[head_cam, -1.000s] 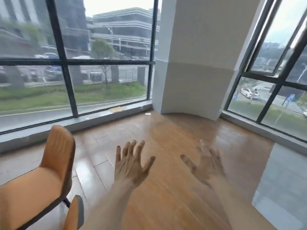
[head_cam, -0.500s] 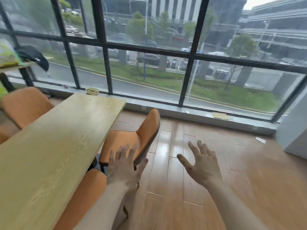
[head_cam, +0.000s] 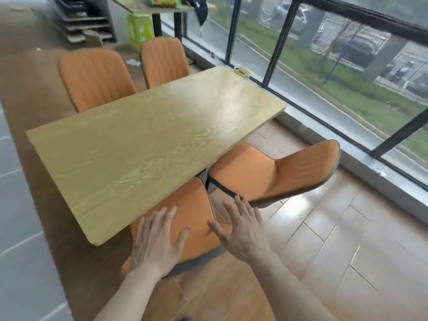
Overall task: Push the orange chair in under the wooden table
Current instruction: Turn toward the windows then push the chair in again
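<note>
Since half a second ago, both hands have come over the near orange chair [head_cam: 192, 218]. Left hand [head_cam: 157, 242] and right hand [head_cam: 243, 230] spread flat, gripping nothing, seemingly touching its backrest. The wooden table [head_cam: 148, 140] lies just beyond, far-left.

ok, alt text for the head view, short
Two open hands, left hand and right hand, hover over the nearest orange chair beside a wooden table. A second chair angles outward by the window; two more sit opposite.
</note>
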Motion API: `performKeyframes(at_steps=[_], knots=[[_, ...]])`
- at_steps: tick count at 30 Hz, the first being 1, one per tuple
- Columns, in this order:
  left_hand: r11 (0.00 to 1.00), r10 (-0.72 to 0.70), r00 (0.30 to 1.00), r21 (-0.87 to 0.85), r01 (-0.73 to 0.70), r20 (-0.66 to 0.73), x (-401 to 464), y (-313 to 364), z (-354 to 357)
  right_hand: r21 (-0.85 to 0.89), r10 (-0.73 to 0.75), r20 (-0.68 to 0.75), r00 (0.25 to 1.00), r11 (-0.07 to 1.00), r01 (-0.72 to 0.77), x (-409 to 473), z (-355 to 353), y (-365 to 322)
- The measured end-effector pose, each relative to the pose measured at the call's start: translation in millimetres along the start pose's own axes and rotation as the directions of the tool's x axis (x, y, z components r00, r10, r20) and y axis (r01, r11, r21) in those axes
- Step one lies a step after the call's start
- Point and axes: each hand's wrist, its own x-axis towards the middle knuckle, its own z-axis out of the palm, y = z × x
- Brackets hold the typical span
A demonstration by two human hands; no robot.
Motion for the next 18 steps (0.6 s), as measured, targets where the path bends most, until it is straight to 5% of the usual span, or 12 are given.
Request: performKeyframes(at_steps=[5, 10, 18], knots=[[0.989, -0.15, 0.987, -0.004, 0.151, 0.063, -12, -17, 26, -0.059, -0.113, 0.173, 0.978, 0.99, 0.125, 17, 58, 1], [0.961, -0.275, 0.959, 0.038, 0.273, 0.073, -14, -9, 31, -0.14, -0.169, 0.011, 0.986, 0.976, 0.169, 25, 86, 10], [0.933, -0.353, 0.936, 0.075, 0.352, 0.004, -13, -2, 34, -0.13, -0.257, 0.005, 0.966, 0.958, 0.255, 32, 89, 14]])
